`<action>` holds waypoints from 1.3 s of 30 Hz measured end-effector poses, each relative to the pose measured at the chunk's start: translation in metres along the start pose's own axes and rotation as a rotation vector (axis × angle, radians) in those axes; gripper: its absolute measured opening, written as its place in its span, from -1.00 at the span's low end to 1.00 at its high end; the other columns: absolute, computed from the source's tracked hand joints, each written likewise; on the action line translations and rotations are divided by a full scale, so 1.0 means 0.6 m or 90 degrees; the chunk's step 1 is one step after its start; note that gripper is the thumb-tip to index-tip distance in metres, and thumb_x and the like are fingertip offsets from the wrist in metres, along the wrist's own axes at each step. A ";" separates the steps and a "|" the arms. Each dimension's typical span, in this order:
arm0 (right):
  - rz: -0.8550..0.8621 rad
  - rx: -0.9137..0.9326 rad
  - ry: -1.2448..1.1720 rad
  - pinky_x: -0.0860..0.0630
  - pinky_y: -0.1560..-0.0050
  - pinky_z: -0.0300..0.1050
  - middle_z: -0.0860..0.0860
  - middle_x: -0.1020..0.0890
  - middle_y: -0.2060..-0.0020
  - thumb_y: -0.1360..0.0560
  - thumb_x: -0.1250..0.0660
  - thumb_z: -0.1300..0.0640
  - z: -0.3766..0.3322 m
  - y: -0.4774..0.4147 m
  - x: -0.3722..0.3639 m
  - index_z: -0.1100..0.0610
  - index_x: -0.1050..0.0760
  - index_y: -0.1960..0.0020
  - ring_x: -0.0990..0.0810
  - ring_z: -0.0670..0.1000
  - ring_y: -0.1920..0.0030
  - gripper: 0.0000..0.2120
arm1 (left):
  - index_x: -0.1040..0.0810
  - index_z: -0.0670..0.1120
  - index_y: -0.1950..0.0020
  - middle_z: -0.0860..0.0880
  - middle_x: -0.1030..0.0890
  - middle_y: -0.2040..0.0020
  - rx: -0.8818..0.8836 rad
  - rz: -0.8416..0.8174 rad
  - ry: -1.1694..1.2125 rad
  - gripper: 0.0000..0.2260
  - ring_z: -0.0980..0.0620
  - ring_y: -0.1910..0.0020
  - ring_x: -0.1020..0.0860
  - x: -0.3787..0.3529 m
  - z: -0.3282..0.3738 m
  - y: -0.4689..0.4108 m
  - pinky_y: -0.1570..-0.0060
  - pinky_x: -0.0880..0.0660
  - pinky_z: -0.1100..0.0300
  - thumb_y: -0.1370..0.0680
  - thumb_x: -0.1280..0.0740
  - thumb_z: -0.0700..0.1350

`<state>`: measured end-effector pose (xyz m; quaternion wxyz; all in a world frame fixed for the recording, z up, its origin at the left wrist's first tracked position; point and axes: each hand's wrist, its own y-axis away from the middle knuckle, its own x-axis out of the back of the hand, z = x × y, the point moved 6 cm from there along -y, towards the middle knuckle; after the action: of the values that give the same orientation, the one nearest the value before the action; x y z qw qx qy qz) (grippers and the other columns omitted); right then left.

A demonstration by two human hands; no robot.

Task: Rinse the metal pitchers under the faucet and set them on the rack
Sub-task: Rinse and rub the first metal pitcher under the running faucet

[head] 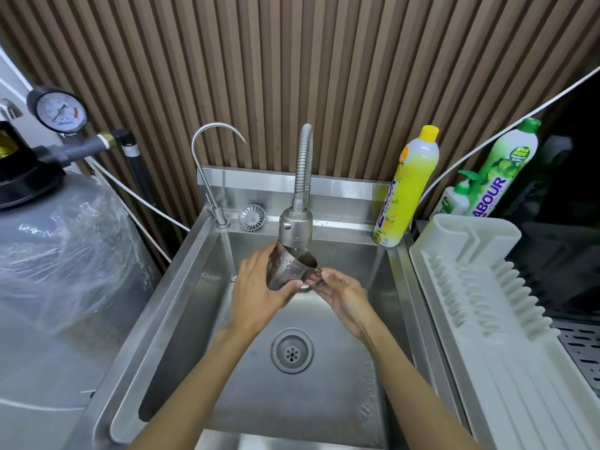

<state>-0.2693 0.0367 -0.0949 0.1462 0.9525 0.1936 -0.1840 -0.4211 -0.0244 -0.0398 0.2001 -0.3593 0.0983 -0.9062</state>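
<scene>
Gripping the metal pitcher (290, 269) mid-frame under the faucet (296, 226), left hand (256, 287) wraps its body; right hand (337, 292) pinches its handle.

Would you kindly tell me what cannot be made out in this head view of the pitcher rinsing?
- Head view: base and left side of the pitcher, covered by the left hand gripping it.
- Head view: its handle, mostly hidden under the right hand.
- Head view: water flow, since the faucet head blocks the pitcher's mouth.
- Head view: near end of the rack, cut off by the bottom edge.
</scene>
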 end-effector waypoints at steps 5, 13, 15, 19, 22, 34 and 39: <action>0.072 0.005 0.137 -0.63 0.10 -0.18 0.02 -0.71 0.26 -0.54 -0.27 0.16 -0.026 0.008 0.011 0.21 -0.58 0.07 -0.69 -0.06 0.23 -0.85 | -0.37 -0.05 -0.21 0.01 -0.52 -0.14 0.079 -0.019 -0.004 -0.37 0.01 -0.13 -0.49 -0.008 0.000 0.003 -0.05 -0.44 0.15 -0.30 -0.45 0.24; 0.174 0.204 0.742 -0.41 0.18 -0.21 0.07 -0.63 0.25 -0.50 -0.31 0.06 -0.156 0.035 -0.041 0.18 -0.56 0.12 -0.56 0.03 0.24 -0.82 | -0.33 -0.15 -0.06 -0.08 -0.61 -0.04 0.294 -0.062 0.253 -0.36 -0.07 0.03 -0.61 -0.082 -0.019 0.013 -0.03 -0.56 0.04 -0.21 -0.56 0.14; 0.158 0.261 0.789 -0.31 0.34 -0.35 0.03 -0.57 0.30 -0.51 -0.30 0.09 -0.167 0.043 -0.059 0.17 -0.53 0.10 -0.50 -0.04 0.34 -0.85 | -0.38 -0.22 -0.13 -0.17 -0.62 -0.03 0.316 -0.071 0.332 -0.24 -0.14 -0.04 -0.60 -0.096 -0.011 0.010 -0.09 -0.54 -0.09 -0.14 -0.56 0.19; 0.124 0.285 0.676 -0.36 0.34 -0.49 0.04 -0.64 0.19 -0.50 -0.31 0.22 -0.173 0.039 -0.058 0.15 -0.50 0.15 -0.57 -0.07 0.29 -0.95 | -0.29 -0.14 -0.16 -0.16 -0.56 -0.08 0.347 -0.017 0.397 -0.32 -0.14 -0.09 -0.55 -0.106 -0.004 -0.004 -0.17 -0.49 -0.07 -0.22 -0.59 -0.01; 0.092 0.214 0.509 -0.40 0.16 -0.54 -0.06 -0.63 0.13 -0.50 -0.30 0.25 -0.150 0.021 -0.033 0.16 -0.53 0.11 -0.58 -0.19 0.15 -0.95 | -0.21 -0.04 -0.18 -0.06 -0.51 -0.11 0.332 0.061 0.398 -0.31 -0.07 -0.09 -0.52 -0.096 -0.005 -0.013 -0.19 -0.44 0.07 -0.25 -0.58 -0.21; 0.021 -0.029 -0.117 -0.61 -0.01 -0.15 0.15 -0.67 0.06 -0.55 -0.22 0.22 0.007 0.001 -0.007 0.29 -0.49 -0.04 -0.68 0.05 0.04 -0.84 | -0.36 -0.03 -0.20 0.00 -0.43 -0.17 0.192 0.072 -0.018 -0.31 -0.06 -0.20 -0.37 -0.001 0.012 -0.004 -0.08 -0.43 -0.13 -0.18 -0.57 0.09; 0.054 -0.045 0.006 -0.63 0.19 -0.18 0.09 -0.72 0.19 -0.49 -0.32 0.11 0.004 0.010 0.005 0.23 -0.57 0.02 -0.71 0.05 0.13 -0.81 | -0.32 -0.06 -0.10 -0.03 -0.41 -0.10 0.267 0.022 -0.081 -0.35 -0.08 -0.18 -0.39 -0.008 0.008 0.003 -0.08 -0.43 -0.11 -0.22 -0.48 0.26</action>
<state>-0.2650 0.0318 -0.0970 0.1862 0.9550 0.1601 -0.1664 -0.4141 -0.0241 -0.0401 0.2915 -0.3646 -0.0989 -0.8788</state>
